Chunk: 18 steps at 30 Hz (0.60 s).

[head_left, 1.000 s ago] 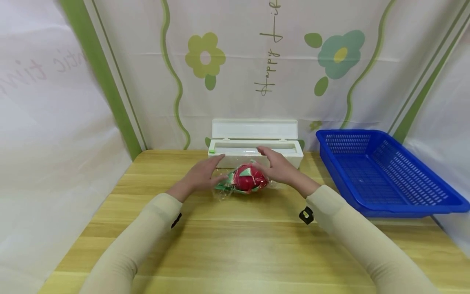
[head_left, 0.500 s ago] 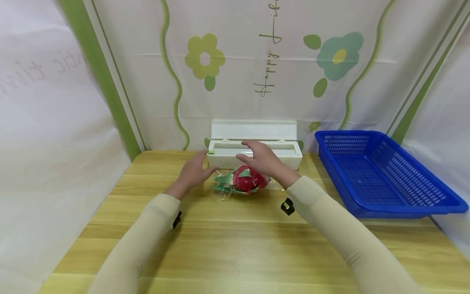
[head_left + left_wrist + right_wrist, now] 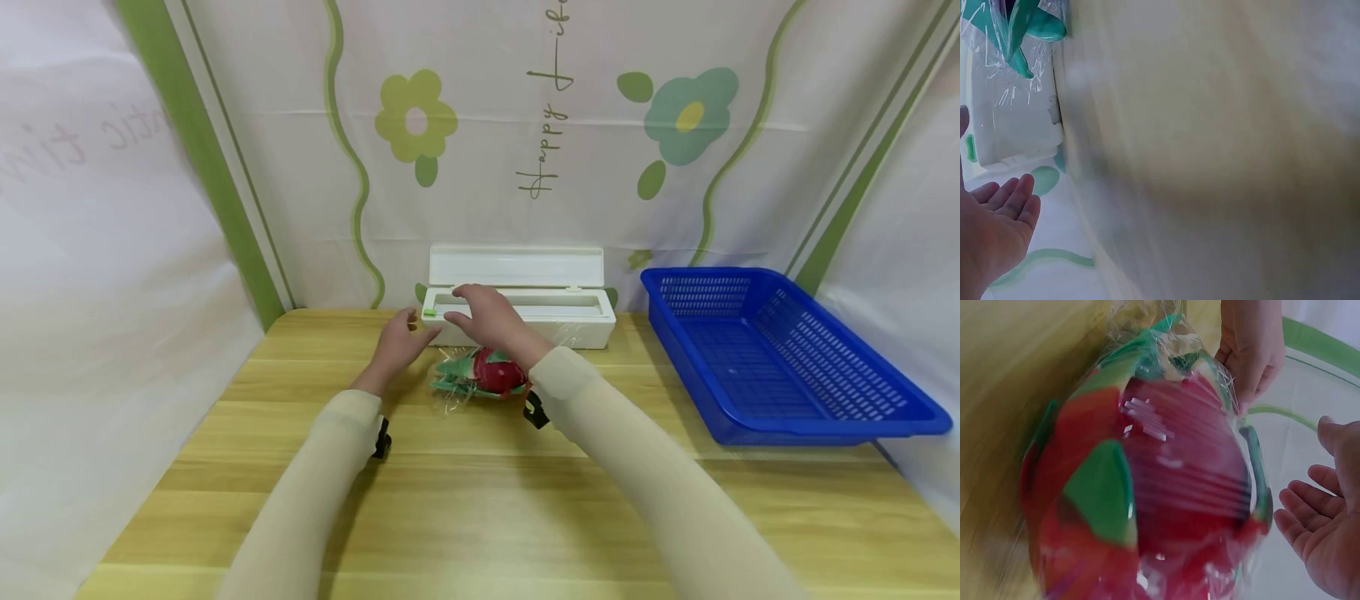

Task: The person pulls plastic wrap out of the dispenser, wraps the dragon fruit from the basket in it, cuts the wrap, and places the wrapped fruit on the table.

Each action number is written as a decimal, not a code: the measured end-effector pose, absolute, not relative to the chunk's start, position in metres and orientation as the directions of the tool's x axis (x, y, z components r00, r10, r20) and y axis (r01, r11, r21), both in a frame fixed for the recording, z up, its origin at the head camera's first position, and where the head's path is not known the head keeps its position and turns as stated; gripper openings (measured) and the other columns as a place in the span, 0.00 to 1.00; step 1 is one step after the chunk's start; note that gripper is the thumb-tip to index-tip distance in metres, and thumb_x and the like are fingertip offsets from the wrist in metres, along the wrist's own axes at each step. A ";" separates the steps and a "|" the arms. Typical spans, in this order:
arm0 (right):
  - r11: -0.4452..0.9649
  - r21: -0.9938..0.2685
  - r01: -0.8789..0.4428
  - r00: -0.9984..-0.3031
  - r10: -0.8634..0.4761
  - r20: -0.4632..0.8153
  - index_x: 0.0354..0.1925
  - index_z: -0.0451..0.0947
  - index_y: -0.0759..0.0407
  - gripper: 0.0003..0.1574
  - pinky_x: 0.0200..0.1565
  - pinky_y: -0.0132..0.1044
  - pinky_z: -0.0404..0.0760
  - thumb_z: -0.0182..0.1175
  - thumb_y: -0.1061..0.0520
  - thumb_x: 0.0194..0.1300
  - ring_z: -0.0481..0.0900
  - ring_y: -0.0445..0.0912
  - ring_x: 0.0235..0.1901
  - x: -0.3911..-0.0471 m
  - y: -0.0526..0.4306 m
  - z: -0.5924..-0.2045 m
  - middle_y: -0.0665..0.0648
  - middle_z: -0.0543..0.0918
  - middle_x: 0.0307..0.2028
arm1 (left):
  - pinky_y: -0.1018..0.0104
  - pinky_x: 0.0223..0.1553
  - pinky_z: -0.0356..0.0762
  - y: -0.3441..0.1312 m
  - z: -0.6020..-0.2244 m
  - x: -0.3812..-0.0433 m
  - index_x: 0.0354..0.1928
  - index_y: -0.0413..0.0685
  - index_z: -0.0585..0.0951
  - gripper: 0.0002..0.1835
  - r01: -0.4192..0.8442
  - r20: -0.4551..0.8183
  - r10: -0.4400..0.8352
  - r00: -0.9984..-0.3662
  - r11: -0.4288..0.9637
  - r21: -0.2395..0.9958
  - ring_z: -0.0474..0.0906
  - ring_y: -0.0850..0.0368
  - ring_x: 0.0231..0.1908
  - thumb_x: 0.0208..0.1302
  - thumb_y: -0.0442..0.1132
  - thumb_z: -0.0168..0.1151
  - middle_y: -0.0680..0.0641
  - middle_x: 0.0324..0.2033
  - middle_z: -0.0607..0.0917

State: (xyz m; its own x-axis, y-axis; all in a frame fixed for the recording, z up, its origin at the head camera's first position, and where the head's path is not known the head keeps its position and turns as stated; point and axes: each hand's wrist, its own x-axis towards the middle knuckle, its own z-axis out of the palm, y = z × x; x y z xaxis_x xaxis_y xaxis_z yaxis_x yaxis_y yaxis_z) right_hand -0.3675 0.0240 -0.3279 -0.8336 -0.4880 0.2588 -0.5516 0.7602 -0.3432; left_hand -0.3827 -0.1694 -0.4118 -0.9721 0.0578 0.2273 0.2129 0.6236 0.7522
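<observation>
A red dragon fruit with green scales (image 3: pixel 495 372), wrapped in clear cling film (image 3: pixel 1166 431), lies on the table in front of a white cling film dispenser (image 3: pixel 540 332). The dispenser's lid (image 3: pixel 517 267) stands raised, and a green slider (image 3: pixel 429 312) sits at its left end. My right hand (image 3: pixel 491 321) is over the left half of the dispenser with fingers relaxed, its forearm partly hiding the fruit. Beside the dispenser's left end is my left hand (image 3: pixel 397 343), fingers loosely bent and holding nothing. Whether either hand touches the dispenser, I cannot tell.
A blue perforated plastic basket (image 3: pixel 795 375) stands on the right of the wooden table (image 3: pixel 480 508). Behind the dispenser hangs a white curtain (image 3: pixel 487 142) printed with flowers and lettering.
My right hand has moved left, from beside the fruit to above the dispenser's left half. My left hand has drawn slightly left, away from the fruit. The fruit stays in place.
</observation>
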 end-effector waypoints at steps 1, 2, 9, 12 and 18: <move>0.762 -0.342 -0.550 -0.834 -0.487 0.258 0.57 0.65 0.59 0.32 0.54 0.39 0.64 0.52 0.42 0.61 0.66 0.47 0.54 -0.370 0.021 -0.329 0.55 0.70 0.54 | 0.54 0.47 0.69 -0.169 -0.413 -0.384 0.61 0.38 0.60 0.43 0.203 0.219 0.051 -0.974 0.619 0.759 0.67 0.45 0.52 0.52 0.63 0.55 0.38 0.53 0.69; 0.764 -0.342 -0.547 -0.837 -0.484 0.256 0.57 0.66 0.59 0.31 0.54 0.39 0.64 0.52 0.43 0.61 0.66 0.47 0.54 -0.372 0.018 -0.331 0.55 0.71 0.54 | 0.54 0.47 0.70 -0.169 -0.413 -0.385 0.61 0.38 0.60 0.43 0.196 0.213 0.047 -0.976 0.613 0.765 0.67 0.45 0.51 0.52 0.62 0.56 0.38 0.53 0.69; 0.794 -0.322 -0.516 -0.856 -0.467 0.221 0.56 0.67 0.60 0.27 0.53 0.38 0.66 0.54 0.49 0.61 0.68 0.47 0.53 -0.385 0.000 -0.339 0.55 0.72 0.53 | 0.56 0.46 0.71 -0.166 -0.419 -0.391 0.58 0.37 0.64 0.38 0.197 0.211 0.043 -0.977 0.574 0.795 0.70 0.46 0.49 0.53 0.57 0.58 0.39 0.49 0.72; 0.804 -0.294 -0.516 -0.856 -0.473 0.208 0.55 0.67 0.61 0.25 0.52 0.38 0.66 0.55 0.52 0.61 0.68 0.48 0.52 -0.387 -0.008 -0.340 0.56 0.73 0.52 | 0.57 0.46 0.71 -0.164 -0.420 -0.393 0.55 0.40 0.68 0.36 0.198 0.213 0.041 -0.976 0.579 0.791 0.70 0.48 0.48 0.52 0.59 0.57 0.41 0.47 0.73; 0.831 -0.170 -0.529 -0.845 -0.498 0.194 0.50 0.69 0.61 0.21 0.43 0.35 0.72 0.55 0.53 0.61 0.72 0.47 0.42 -0.392 -0.027 -0.345 0.56 0.74 0.44 | 0.57 0.43 0.71 -0.158 -0.418 -0.393 0.48 0.43 0.71 0.22 0.192 0.224 0.024 -0.974 0.611 0.768 0.70 0.50 0.45 0.57 0.51 0.57 0.44 0.42 0.75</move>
State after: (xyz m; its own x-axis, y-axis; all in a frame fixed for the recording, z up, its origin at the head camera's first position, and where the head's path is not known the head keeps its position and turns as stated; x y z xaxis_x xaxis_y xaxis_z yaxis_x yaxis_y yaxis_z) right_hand -0.3925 -0.0265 -0.3449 -0.8452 -0.4978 0.1942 -0.5288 0.8314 -0.1704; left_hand -0.3934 -0.1584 -0.4176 -0.9743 0.0239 0.2239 0.1915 0.6107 0.7683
